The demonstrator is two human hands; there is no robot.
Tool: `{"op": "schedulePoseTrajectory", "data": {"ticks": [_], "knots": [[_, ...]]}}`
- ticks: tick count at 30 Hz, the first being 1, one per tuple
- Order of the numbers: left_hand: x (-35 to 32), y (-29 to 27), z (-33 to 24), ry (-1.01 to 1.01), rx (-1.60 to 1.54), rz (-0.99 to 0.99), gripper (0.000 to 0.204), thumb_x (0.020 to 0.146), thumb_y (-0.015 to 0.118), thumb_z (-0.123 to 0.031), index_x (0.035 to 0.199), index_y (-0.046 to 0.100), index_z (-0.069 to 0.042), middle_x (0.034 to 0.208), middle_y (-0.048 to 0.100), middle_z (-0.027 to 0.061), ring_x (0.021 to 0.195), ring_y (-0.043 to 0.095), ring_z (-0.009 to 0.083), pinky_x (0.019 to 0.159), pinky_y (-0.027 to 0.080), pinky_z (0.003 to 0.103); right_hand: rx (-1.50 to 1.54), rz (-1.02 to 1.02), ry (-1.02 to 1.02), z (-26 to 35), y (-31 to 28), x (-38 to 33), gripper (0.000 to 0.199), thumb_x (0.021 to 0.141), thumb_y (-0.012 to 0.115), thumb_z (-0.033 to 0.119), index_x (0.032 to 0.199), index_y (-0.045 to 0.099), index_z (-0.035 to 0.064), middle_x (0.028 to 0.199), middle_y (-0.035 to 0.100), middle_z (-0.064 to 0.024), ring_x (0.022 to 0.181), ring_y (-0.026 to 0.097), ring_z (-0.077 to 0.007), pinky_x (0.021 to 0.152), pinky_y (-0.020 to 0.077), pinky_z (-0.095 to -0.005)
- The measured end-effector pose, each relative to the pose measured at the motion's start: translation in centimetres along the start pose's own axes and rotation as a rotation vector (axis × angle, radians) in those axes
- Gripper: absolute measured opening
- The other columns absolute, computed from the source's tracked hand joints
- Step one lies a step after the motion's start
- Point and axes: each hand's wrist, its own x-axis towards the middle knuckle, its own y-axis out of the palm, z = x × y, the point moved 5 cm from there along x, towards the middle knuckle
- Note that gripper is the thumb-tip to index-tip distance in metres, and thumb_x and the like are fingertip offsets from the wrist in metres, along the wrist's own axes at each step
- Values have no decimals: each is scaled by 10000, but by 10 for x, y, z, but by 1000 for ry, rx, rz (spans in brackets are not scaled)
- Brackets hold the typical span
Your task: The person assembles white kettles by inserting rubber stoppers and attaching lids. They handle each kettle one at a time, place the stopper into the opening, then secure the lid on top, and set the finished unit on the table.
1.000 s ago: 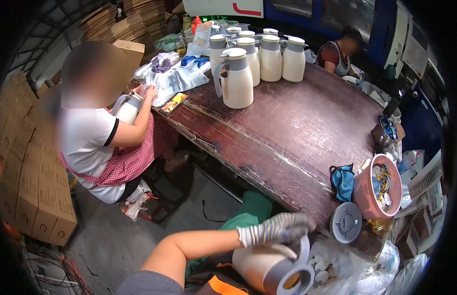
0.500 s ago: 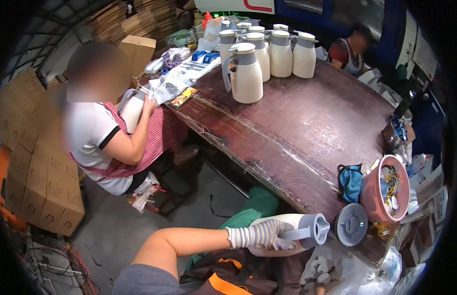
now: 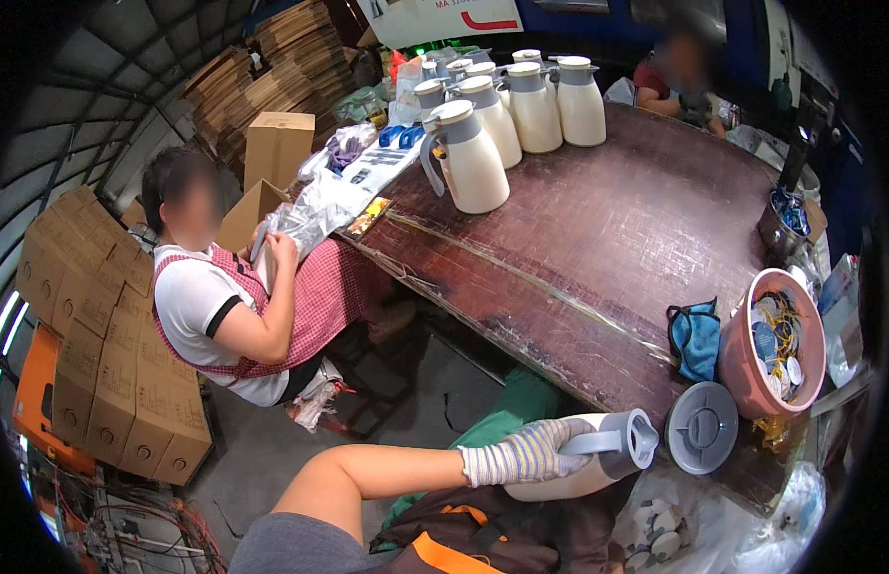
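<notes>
My left hand [image 3: 530,452], in a grey-striped knit glove, is closed round the handle side of a cream vacuum jug [image 3: 569,490]. The jug lies on its side over my lap, its grey collar and uncovered mouth pointing right. My right hand is out of view. Just right of the mouth, a grey round base-like disc [image 3: 702,428] rests at the table corner. Below it, a clear plastic bag [image 3: 712,524] holds several grey round pieces [image 3: 657,531].
On the dark red table [image 3: 597,239] several capped jugs [image 3: 475,167] stand at the far side. A pink bucket [image 3: 741,359] of small parts and a blue cloth mask [image 3: 694,340] are at the right. One person [image 3: 253,297] sits left, near stacked cartons [image 3: 109,383]; another [image 3: 679,81] sits across.
My view has shifted, so the table and jugs sit differently in it. My left hand keeps its hold on the jug. The seated person at left has raised their head.
</notes>
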Motion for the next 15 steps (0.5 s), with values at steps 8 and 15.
{"op": "schedulePoseTrajectory", "data": {"ticks": [8,15], "knots": [[-5,5,12,-2,138,23,456,816,659,-284,1224,581,-95,949,663,122,867,643,231,800,493,321,-3,-16,-4,-2,2,0,420,846,622,267,1141,598,-32,1009,654,-110,942,611,-204,806,466,-323],[-16,-4,17,27,40,-1,451,820,678,-280,1211,590,-73,1000,656,138,924,634,236,842,479,310,-6,-17,-16,-3,-2,-1,428,849,632,270,1142,592,-40,1000,651,-108,931,606,-202,797,466,-322]]}}
